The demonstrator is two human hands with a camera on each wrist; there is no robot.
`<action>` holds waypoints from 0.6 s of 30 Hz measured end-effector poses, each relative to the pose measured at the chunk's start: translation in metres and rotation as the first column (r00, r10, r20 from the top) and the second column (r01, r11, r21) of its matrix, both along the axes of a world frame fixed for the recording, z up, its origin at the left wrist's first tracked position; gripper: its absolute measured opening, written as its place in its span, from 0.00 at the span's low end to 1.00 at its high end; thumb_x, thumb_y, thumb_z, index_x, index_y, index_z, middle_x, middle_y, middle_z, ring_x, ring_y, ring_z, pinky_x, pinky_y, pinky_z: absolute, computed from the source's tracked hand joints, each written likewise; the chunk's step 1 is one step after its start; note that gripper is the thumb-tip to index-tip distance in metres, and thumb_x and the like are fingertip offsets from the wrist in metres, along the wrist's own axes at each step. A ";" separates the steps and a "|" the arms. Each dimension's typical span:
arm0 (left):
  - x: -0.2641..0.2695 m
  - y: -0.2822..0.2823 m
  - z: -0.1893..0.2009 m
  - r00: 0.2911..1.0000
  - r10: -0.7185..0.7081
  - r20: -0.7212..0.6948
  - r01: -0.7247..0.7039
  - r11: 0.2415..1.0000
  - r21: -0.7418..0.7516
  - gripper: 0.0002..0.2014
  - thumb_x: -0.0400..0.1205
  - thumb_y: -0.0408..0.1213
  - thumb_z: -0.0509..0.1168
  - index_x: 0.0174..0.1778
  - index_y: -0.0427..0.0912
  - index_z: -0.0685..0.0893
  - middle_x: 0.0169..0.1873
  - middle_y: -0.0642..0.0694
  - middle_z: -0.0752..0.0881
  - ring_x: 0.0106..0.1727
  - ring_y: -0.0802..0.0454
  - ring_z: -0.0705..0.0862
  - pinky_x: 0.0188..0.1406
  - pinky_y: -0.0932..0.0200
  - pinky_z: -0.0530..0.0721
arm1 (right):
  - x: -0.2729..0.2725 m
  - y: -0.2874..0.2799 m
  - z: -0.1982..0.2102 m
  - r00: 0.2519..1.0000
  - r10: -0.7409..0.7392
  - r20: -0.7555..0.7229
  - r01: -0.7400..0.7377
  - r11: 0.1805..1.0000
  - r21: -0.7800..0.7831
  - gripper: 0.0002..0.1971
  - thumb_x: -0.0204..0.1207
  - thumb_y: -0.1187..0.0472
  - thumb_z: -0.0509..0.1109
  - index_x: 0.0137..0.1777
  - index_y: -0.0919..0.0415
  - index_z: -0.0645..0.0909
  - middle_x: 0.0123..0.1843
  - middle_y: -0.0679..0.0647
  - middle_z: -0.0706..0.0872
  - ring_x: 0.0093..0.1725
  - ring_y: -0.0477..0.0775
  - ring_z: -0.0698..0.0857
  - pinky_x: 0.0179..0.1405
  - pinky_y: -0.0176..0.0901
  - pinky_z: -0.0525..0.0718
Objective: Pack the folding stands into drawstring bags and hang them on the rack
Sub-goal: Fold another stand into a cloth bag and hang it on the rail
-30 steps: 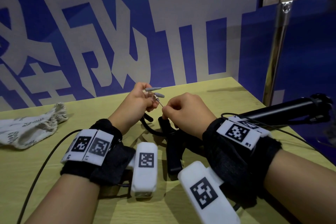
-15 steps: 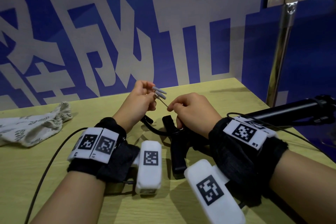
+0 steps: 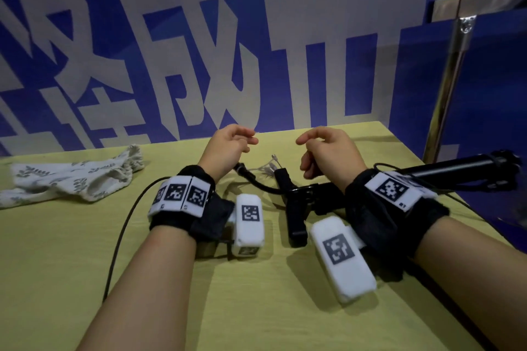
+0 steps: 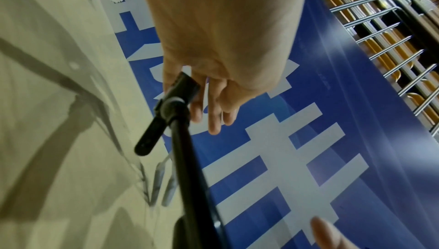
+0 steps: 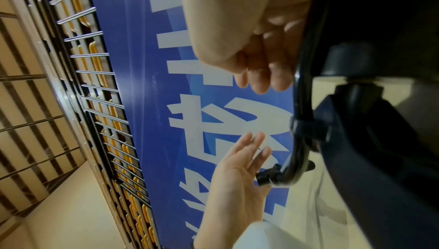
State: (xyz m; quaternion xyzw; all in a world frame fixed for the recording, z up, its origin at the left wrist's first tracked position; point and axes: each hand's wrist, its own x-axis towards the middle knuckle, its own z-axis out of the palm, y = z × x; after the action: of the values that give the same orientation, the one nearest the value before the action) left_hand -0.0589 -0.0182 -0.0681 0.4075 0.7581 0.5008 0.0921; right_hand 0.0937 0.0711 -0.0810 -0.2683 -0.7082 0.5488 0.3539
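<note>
Hands are hovering above the tabletop (image 3: 256, 308) with nothing in them; the left hand (image 3: 228, 148) is hanging with fingers loosely curled and the right hand (image 3: 328, 148) is doing the same, thumb and forefinger slightly parted, neither one touching anything; just below and between them a small pale cord with grey tips (image 3: 269, 167) is lying loose on the wood; near it the black folding stand (image 3: 299, 202) is resting flat on the tabletop, its curved thin arm (image 3: 256, 182) reaching toward the left wrist and its long tube (image 3: 456, 167) running off past the right wrist toward the table's right edge; well apart to the left, a printed white drawstring bag (image 3: 74, 179) is lying crumpled and apparently empty near the blue wall; a metal post (image 3: 450, 71) is standing at the right rear corner, and the wrist views are showing a row of metal pegs (image 4: 380, 33) above the blue panel, probably the rack

By my reading the packing is not yet started: the stand is still outside the bag and nothing is hanging; the next move is calling for one hand to reach left for the bag and spread its mouth while the other is gathering the stand, with the long tube and the trailing arm needing to be folded in so they are not snagging on the cloth
</note>
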 end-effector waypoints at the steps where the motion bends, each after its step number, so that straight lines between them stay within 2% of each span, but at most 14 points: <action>1: 0.001 0.000 0.000 1.000 0.028 -0.012 -0.028 1.000 0.007 0.12 0.83 0.26 0.54 0.56 0.38 0.79 0.52 0.47 0.85 0.52 0.52 0.80 0.42 0.65 0.75 | 0.003 0.000 0.004 1.000 0.007 -0.028 -0.007 0.999 -0.032 0.14 0.78 0.72 0.52 0.43 0.61 0.79 0.23 0.56 0.79 0.20 0.52 0.76 0.27 0.42 0.79; 4: 0.002 -0.002 -0.002 0.991 0.137 0.002 -0.137 0.990 0.042 0.11 0.84 0.28 0.56 0.60 0.36 0.78 0.57 0.45 0.80 0.59 0.49 0.78 0.50 0.61 0.71 | 0.014 0.002 0.016 0.996 0.027 -0.089 -0.038 0.992 -0.120 0.15 0.79 0.73 0.52 0.40 0.62 0.78 0.22 0.56 0.78 0.23 0.53 0.76 0.29 0.43 0.81; 6: 0.001 -0.005 -0.005 0.979 0.193 0.061 -0.195 0.981 0.019 0.13 0.84 0.30 0.58 0.64 0.37 0.73 0.62 0.42 0.77 0.55 0.49 0.76 0.50 0.59 0.69 | 0.023 0.006 0.022 0.999 0.043 -0.021 -0.045 0.995 -0.086 0.14 0.81 0.71 0.53 0.41 0.61 0.79 0.26 0.57 0.80 0.26 0.53 0.78 0.33 0.42 0.83; 8: 0.002 -0.010 -0.008 0.959 0.233 0.162 -0.227 0.972 -0.053 0.18 0.83 0.34 0.60 0.69 0.38 0.67 0.66 0.39 0.73 0.52 0.48 0.74 0.50 0.56 0.72 | 0.034 0.012 0.024 0.993 0.059 0.106 -0.058 0.998 -0.013 0.12 0.82 0.68 0.56 0.44 0.62 0.80 0.30 0.56 0.82 0.31 0.52 0.81 0.39 0.43 0.84; 10: 0.003 -0.013 -0.011 0.934 0.234 0.270 -0.204 0.970 -0.133 0.22 0.83 0.38 0.61 0.71 0.37 0.65 0.59 0.44 0.74 0.56 0.46 0.74 0.52 0.52 0.77 | 0.042 0.019 0.023 0.966 0.071 0.250 -0.089 0.994 0.063 0.09 0.82 0.66 0.59 0.47 0.62 0.82 0.33 0.55 0.85 0.36 0.51 0.83 0.46 0.45 0.83; 12: 0.005 -0.015 -0.013 0.907 0.219 0.360 -0.164 0.970 -0.178 0.24 0.83 0.40 0.61 0.71 0.35 0.64 0.47 0.47 0.74 0.52 0.46 0.76 0.43 0.53 0.80 | 0.051 0.024 0.021 0.924 0.083 0.373 -0.134 0.985 0.112 0.08 0.82 0.63 0.61 0.48 0.59 0.83 0.38 0.52 0.87 0.41 0.49 0.84 0.48 0.44 0.81; 15: 0.007 -0.019 -0.016 0.876 0.228 0.425 -0.162 0.969 -0.186 0.24 0.82 0.40 0.62 0.71 0.35 0.64 0.47 0.43 0.76 0.42 0.46 0.81 0.35 0.55 0.82 | 0.064 0.029 0.018 0.845 0.101 0.525 -0.223 0.959 0.175 0.06 0.79 0.56 0.66 0.49 0.53 0.84 0.45 0.50 0.87 0.46 0.47 0.85 0.40 0.36 0.77; 17: 0.009 -0.021 -0.018 0.862 0.203 0.465 -0.135 0.975 -0.176 0.19 0.83 0.38 0.61 0.67 0.33 0.69 0.49 0.39 0.77 0.36 0.46 0.83 0.30 0.55 0.84 | 0.073 0.032 0.017 0.787 0.094 0.609 -0.278 0.936 0.215 0.07 0.75 0.52 0.69 0.52 0.49 0.83 0.48 0.47 0.86 0.49 0.46 0.84 0.44 0.36 0.77; 18: 0.011 -0.022 -0.018 0.854 0.185 0.486 -0.112 0.978 -0.175 0.16 0.84 0.38 0.60 0.64 0.32 0.72 0.46 0.37 0.79 0.34 0.45 0.84 0.31 0.55 0.85 | 0.076 0.032 0.017 0.751 0.099 0.652 -0.311 0.925 0.218 0.10 0.74 0.52 0.70 0.55 0.48 0.82 0.50 0.45 0.86 0.50 0.46 0.83 0.47 0.36 0.77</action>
State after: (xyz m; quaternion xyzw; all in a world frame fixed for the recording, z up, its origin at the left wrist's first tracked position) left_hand -0.0483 -0.0400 -0.0862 0.1966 0.7710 0.5400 0.2746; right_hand 0.1698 0.1029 -0.0642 -0.2964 -0.8883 0.3434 0.0710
